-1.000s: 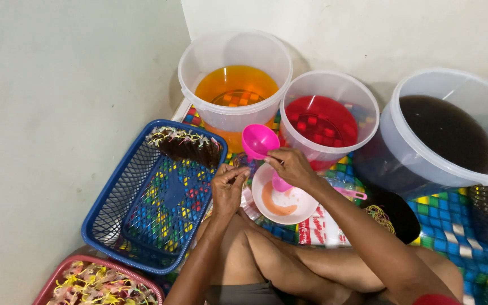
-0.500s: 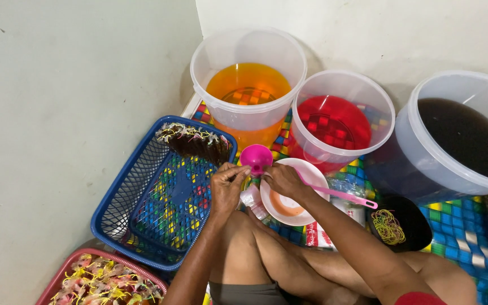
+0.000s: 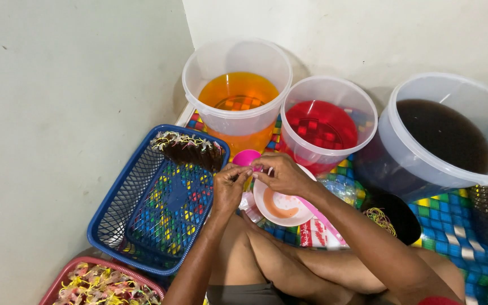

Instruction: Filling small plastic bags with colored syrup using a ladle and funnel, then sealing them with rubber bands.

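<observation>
1. Both hands, left (image 3: 230, 189) and right (image 3: 280, 174), have come together, fingertips pinched on something too small to make out.
2. At 6 o'clock beneath them sits a white plastic bowl (image 3: 280, 206); the pink plastic funnel (image 3: 245, 157) now lies at 12.

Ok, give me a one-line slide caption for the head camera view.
Seated person's left hand and right hand meet fingertip to fingertip above a white bowl, beside a blue basket.

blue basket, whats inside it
Inside the blue basket, a row of dark filled packets lies along the far end. The rest shows only the colourful mat through the mesh. How many packets cannot be told.
</observation>
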